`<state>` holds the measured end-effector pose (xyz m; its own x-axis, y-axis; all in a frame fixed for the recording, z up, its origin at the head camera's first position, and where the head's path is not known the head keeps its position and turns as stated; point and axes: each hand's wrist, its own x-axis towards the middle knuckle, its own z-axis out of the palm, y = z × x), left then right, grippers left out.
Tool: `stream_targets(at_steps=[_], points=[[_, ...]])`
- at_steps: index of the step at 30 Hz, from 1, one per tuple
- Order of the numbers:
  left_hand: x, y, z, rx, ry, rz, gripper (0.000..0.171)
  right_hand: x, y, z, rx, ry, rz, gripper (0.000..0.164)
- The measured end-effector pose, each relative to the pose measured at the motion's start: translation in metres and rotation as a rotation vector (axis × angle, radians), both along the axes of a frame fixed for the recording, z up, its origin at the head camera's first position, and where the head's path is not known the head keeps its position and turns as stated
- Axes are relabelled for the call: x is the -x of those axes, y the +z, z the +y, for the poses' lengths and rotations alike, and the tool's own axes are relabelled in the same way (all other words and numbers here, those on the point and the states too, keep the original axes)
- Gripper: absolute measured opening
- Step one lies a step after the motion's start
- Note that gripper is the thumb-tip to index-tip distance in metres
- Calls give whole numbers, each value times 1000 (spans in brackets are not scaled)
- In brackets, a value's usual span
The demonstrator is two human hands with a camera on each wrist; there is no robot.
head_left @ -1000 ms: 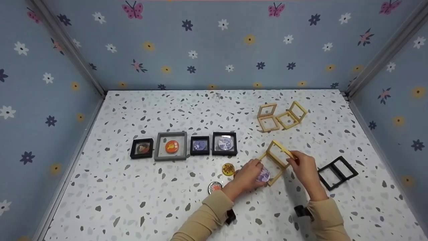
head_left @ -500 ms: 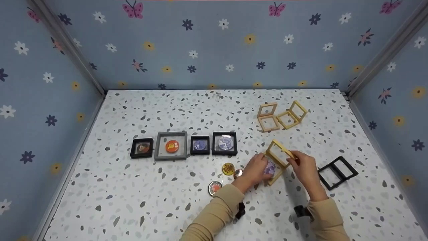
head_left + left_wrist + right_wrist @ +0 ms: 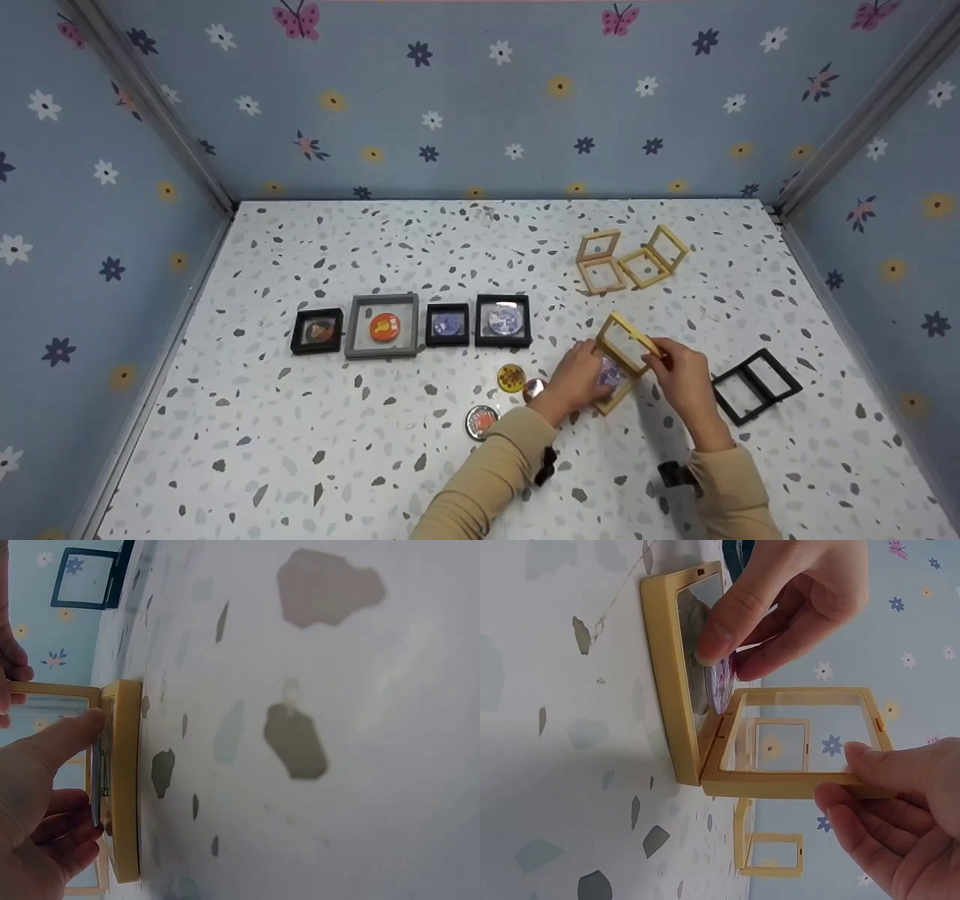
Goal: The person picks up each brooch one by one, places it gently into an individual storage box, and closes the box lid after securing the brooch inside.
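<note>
My left hand [image 3: 576, 379] pinches a round purple button badge [image 3: 610, 373] by its rim. In the right wrist view the badge [image 3: 720, 686] is tilted just over the clear film in the lower half of a yellow hinged display frame [image 3: 664, 675]. Its pin back faces that film, seen edge-on in the left wrist view. The frame [image 3: 636, 334] lies unfolded on the table with its lid raised. My right hand [image 3: 681, 371] pinches the lid's outer edge between thumb and fingers. In the head view my left fingers cover part of the badge.
Left of my hands lie a yellow badge [image 3: 511, 378], a shiny badge [image 3: 535, 389] and a dark-rimmed badge [image 3: 481, 423]. Several frames holding badges stand in a row, including a grey frame [image 3: 349, 330]. Unfolded frames include a black frame [image 3: 763, 388] and a tan frame [image 3: 601, 290].
My left hand has moved right with the purple badge, from the frame's left edge to over its lower half. The right hand still holds the lid raised.
</note>
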<state>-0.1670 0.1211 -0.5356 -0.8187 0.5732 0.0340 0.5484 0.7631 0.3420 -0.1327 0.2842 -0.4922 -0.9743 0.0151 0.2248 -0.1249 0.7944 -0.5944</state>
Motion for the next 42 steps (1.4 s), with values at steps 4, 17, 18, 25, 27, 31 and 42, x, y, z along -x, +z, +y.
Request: stream_targets(at_steps=[4,17,18,25,27,31,42], points=[[0,0,2,33,7,7,54,0,-1,0,0,0,12,24],[-2,-1,2,98,22,13,64,-2,0,-2,3,-3,-16,26],[-2,-1,2,98,22,13,65,-2,0,-2,3,-4,-16,26],[-4,6,-5,60,28,12,66,-3,0,-2,-3,5,17,24],[-5,7,-8,39,32,4,67,-3,-1,-2,-1,12,35,24],[-7,8,-17,24,36,-18,67,-4,-1,-2,-3,24,68,23],[-8,4,-37,7,53,-57,67,-6,0,-2,-15,37,1,25]])
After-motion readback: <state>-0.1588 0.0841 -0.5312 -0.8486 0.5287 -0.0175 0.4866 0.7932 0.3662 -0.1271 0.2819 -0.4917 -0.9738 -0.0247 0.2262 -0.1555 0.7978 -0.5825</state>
